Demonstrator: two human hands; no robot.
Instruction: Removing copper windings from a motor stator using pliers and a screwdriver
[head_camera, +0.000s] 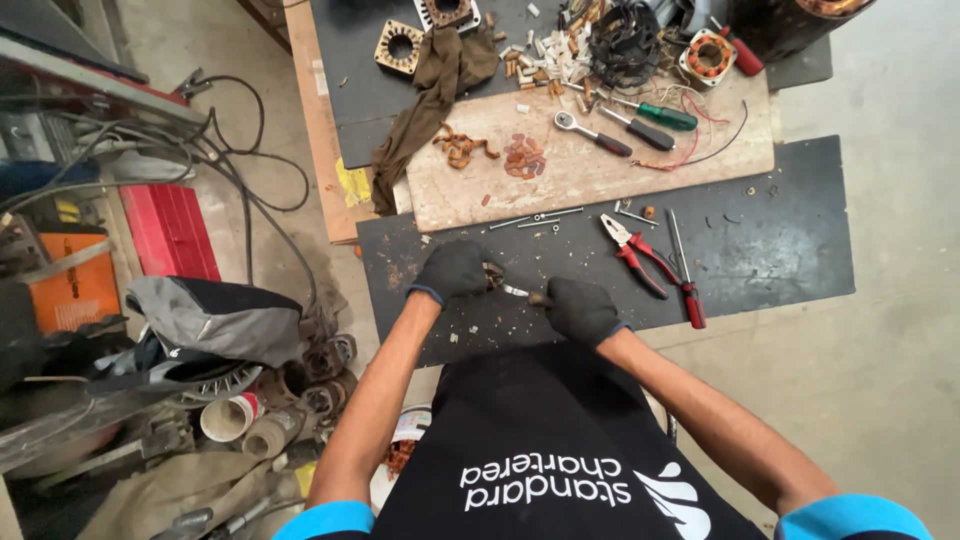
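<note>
A cluttered workshop with a concrete floor is surrounding a dark surface (780, 240) littered with small chips, with a pale wooden board (590, 170) lying across its far part. Both hands are wearing black gloves and are working close together at the near edge. The left hand (453, 270) is closing its fingers around a small brownish part (492, 275), too small to make out. The right hand (580, 310) is gripping a slim metal tool (518, 291) whose tip is reaching to that part. Just right of the hands, red-handled pliers (635, 252) and a red-handled screwdriver (687, 270) are lying on the surface. On the board, a ratchet wrench (592, 133), a green-handled screwdriver (655, 113) and bits of copper wire (460, 148) are resting, with a brown rag (430, 90) hanging over its left end.
</note>
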